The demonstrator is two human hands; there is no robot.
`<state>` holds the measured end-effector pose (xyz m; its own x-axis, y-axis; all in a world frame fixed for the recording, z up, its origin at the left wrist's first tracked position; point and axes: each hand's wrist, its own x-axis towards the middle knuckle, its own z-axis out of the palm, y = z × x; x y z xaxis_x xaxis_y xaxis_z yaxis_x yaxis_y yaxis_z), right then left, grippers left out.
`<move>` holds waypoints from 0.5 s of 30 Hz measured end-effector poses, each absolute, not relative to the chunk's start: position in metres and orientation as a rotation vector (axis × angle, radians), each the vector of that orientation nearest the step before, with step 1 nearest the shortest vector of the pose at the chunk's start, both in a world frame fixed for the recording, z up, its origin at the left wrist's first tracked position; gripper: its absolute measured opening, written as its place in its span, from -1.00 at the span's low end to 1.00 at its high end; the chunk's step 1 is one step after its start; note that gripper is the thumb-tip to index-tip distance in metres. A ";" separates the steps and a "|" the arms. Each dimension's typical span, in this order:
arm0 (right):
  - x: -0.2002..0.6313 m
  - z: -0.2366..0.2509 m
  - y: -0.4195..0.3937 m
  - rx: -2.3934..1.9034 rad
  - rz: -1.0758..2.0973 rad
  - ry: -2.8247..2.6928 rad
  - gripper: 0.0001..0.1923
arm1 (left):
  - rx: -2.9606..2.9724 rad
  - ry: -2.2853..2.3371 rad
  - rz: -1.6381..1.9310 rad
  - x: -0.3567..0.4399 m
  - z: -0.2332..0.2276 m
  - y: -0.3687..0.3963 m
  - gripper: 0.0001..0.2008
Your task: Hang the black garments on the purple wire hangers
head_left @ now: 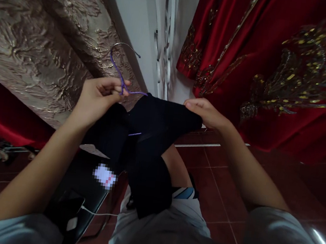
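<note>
Steadying the purple hanger (117, 67), presumably, left hand (102, 95) pinched its neck; opposite, right hand (207, 112) held dark garment (158, 123) outstretched.

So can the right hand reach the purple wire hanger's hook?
Probably yes: the hook is clear of the left hand, though the right hand is busy holding the dark cloth garment.

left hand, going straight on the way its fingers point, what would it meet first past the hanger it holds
Probably the dark garment, just picture-right of the left hand, though depth is hard to judge from one view.
</note>
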<state>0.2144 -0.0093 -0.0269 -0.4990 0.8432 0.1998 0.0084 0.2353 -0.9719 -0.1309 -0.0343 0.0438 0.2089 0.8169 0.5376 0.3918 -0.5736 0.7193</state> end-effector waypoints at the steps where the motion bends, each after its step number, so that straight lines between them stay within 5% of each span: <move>1: 0.214 -0.023 -0.005 -0.793 1.356 -1.611 -0.47 | 2.115 1.125 1.397 -0.130 0.041 -0.025 -0.60; 4: 0.210 0.001 0.012 -0.800 1.207 -1.329 -0.50 | 2.332 1.153 1.721 -0.119 0.038 -0.018 -0.45; 7: 0.208 0.031 0.026 -0.840 1.087 -1.185 -0.55 | 2.666 1.071 1.914 -0.100 0.036 -0.040 -0.66; 11: 0.225 0.041 0.016 -0.836 0.969 -1.082 -0.57 | 3.062 1.135 1.173 -0.084 0.011 -0.072 -0.62; 15: 0.262 0.016 0.002 -0.845 0.833 -1.041 -0.62 | 2.840 1.588 0.677 -0.080 -0.039 -0.077 -0.54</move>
